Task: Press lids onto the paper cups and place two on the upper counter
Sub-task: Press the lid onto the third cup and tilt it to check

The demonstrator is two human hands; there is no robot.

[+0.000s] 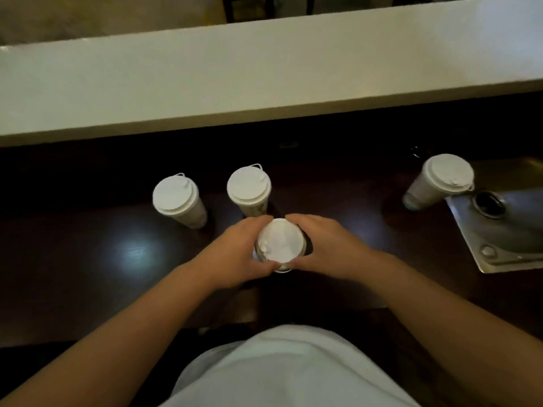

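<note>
A paper cup with a white lid (281,245) stands on the dark lower counter (88,254) in front of me. My left hand (238,251) and my right hand (326,248) wrap around its rim from both sides, thumbs at the near edge of the lid. Three more lidded paper cups stand further back: one at the left (176,198), one at the centre (249,188) just behind my fingertips, and one at the right (440,179) beside the sink. The white upper counter (264,77) runs across the top with nothing on it.
A steel sink (505,230) with a round drain (487,202) sits at the right edge of the lower counter. My white shirt fills the bottom of the view. A bright light reflection lies on the dark counter at the left.
</note>
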